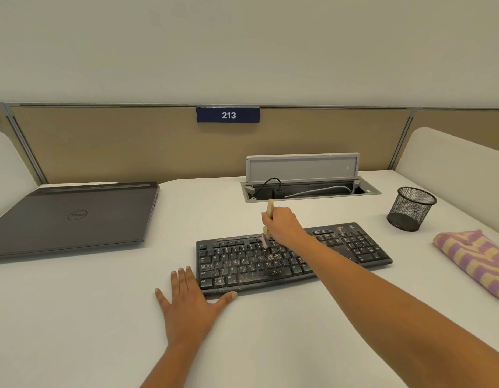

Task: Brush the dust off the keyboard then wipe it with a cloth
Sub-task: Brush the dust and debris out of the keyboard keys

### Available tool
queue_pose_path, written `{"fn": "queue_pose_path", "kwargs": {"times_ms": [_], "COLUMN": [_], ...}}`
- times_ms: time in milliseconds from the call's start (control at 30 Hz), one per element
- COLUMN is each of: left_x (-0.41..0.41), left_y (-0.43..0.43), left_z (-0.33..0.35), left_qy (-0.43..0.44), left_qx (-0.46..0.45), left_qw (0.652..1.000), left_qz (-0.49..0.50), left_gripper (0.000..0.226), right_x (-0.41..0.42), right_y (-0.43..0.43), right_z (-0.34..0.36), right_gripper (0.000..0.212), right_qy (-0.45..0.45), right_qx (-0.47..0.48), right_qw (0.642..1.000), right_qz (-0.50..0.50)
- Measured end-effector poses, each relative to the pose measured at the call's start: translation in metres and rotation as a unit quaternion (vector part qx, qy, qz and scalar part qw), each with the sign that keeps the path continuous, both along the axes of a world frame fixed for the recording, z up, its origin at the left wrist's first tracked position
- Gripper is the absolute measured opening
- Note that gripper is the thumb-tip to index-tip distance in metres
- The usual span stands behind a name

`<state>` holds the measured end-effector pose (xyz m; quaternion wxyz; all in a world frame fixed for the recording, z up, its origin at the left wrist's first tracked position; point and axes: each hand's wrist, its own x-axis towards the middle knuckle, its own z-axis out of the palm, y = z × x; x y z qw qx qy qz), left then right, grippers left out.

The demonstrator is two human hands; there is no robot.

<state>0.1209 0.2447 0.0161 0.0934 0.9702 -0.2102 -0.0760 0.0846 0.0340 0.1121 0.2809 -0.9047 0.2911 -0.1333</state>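
On the desk (88, 317) below my head camera, the black keyboard (242, 266) lies a little right of centre. Its keys are speckled with pale dust and crumbs, thickest over the letter rows and the space bar.

My right grip (283, 224) is closed around the wooden handle of the brush (269, 207), held nearly upright. The bristles point down and touch the top key rows near the middle. My left grip (186, 303) holds nothing. It lies flat on the desk with fingers straight at the keyboard's near-left corner, and I cannot tell whether the thumb touches the front edge or only lies beside it.

I judge the brushing step to be in hand and far from done, given how much grit shows on the keys. The next move calls for light strokes drawn across the letter rows, carrying the crumbs off the keyboard while my left grip steadies it.

A folded purple-and-yellow striped cloth (477, 259) waits at the right of the desk, well apart from the keyboard, for the wiping. A shut laptop (72, 217) sits to the left, and a mesh cup (412, 208) stands behind the cloth.
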Motion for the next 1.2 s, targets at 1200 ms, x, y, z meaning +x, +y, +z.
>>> {"fn": "queue_pose_path", "kwargs": {"times_ms": [1200], "left_x": [0.000], "left_y": [-0.001], "left_z": [-0.002], "left_qy": [-0.013], "left_qx": [0.005], "left_qw": [1.000], "left_qz": [0.004], "left_gripper": [0.150], "right_x": [-0.001], "right_y": [-0.004], "right_z": [-0.003], "right_gripper": [0.041], "right_qy": [-0.016], "right_qx": [-0.013], "right_qw": [0.999], "right_qz": [0.029]}}
